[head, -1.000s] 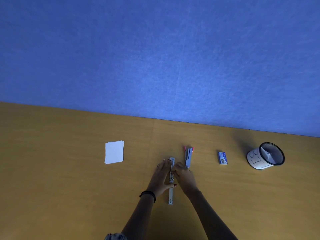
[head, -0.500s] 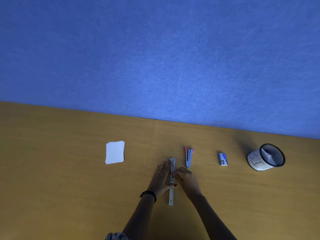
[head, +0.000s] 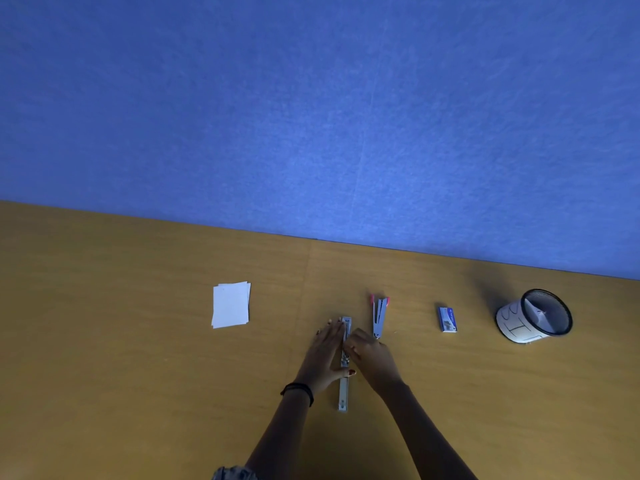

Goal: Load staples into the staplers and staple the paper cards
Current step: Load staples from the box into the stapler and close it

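A grey stapler [head: 343, 393] lies unfolded flat and long on the wooden table [head: 138, 358]. My left hand [head: 325, 355] rests flat along its left side, fingers straight, thumb across the stapler's middle. My right hand [head: 370, 355] has its fingers curled at the stapler's magazine near the far end; whether it pinches staples is hidden. A second stapler with pink ends [head: 378, 315] lies just right of the hands. A small blue staple box [head: 447, 319] lies further right. A stack of white paper cards [head: 231, 304] sits to the left.
A black mesh cup with a white paper label [head: 533, 317] lies tilted at the far right. A blue wall [head: 311, 116] rises behind the table's far edge.
Both hands stay at the unfolded stapler. The right hand's fingers have shifted slightly along the magazine; nothing else has moved.
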{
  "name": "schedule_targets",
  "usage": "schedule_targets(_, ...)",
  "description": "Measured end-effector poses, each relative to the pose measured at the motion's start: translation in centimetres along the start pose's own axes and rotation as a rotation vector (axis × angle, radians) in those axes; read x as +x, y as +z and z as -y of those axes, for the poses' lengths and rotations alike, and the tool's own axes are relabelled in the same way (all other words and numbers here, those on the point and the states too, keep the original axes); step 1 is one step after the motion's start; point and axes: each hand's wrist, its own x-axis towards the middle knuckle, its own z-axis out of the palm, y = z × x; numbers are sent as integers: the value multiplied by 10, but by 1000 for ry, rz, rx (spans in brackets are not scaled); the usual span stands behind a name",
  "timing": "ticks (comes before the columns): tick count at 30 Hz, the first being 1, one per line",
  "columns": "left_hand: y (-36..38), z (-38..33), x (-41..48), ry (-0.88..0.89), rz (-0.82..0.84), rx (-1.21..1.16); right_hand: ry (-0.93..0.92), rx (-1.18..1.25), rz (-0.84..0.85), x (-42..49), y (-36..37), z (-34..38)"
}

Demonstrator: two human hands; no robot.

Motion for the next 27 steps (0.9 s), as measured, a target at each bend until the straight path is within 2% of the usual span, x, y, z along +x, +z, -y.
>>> schedule_targets(10,1,1,1,4,8,11,147,145,-23,9,-4,5)
schedule_targets(17,0,-1,-1,12,-7,22,136,293,-131,-14,1,6)
schedule_targets(22,-4,-6,-2,13,6,20,87,234,-35,-27,10,11)
schedule_targets(27,-19,-5,-3,11,132,-115,131,213,-19,-19,9,14)
